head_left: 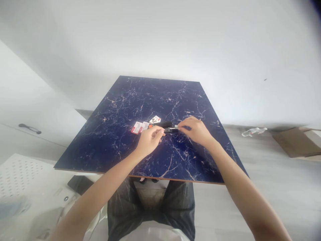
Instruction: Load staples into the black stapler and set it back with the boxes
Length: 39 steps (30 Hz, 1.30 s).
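Over the blue marbled table, my left hand is closed, thumb and fingers pinching one end of a slim silver-and-black object. Its exact kind is too small to make out. From the other side, my right hand pinches a small pale piece at the slim object's far end. Just behind my left hand lies a black oblong item with a bit of orange at its left end. Two flat white-and-red packets lie left of it, beside a small white box with a dark picture.
A white wall stands behind the table. On the floor at right are a clear plastic item and a brown cardboard box. A white cabinet with a dark handle is on the left, with a white perforated surface below.
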{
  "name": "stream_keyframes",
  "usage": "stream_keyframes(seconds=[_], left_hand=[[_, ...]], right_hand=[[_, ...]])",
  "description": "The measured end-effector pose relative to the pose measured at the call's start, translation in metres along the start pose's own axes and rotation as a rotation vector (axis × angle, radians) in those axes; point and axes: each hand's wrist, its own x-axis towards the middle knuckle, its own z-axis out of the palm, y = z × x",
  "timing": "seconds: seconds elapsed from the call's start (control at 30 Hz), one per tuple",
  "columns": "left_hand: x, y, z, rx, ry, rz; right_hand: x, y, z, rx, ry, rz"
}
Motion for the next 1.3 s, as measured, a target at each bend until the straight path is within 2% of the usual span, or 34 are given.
stream_keyframes(seconds=[0.1, 0.23, 0.8, 1.17, 1.23, 1.3], left_hand=[[-0.001, 0.001, -0.001, 0.062, -0.009, 0.039], [-0.001, 0.003, -0.002, 0.089, -0.014, 0.063], [-0.001, 0.008, -0.003, 0.098, -0.056, 0.094], [-0.001, 0.008, -0.002, 0.109, -0.076, 0.11], [-0.001, 0.008, -0.004, 0.147, -0.054, 0.143], [0.001, 0.008, -0.007, 0.252, 0.045, 0.197]], right_hand=[[0.006, 0.023, 0.004, -0.008, -0.084, 0.0], [0.008, 0.032, 0.015, 0.018, -0.138, -0.06], [0.008, 0.032, 0.015, 0.064, -0.136, 0.016], [0.009, 0.032, 0.016, 0.078, -0.174, 0.002], [0.007, 0.03, 0.017, 0.079, -0.165, 0.015], [0.002, 0.025, 0.018, 0.074, -0.109, 0.066]])
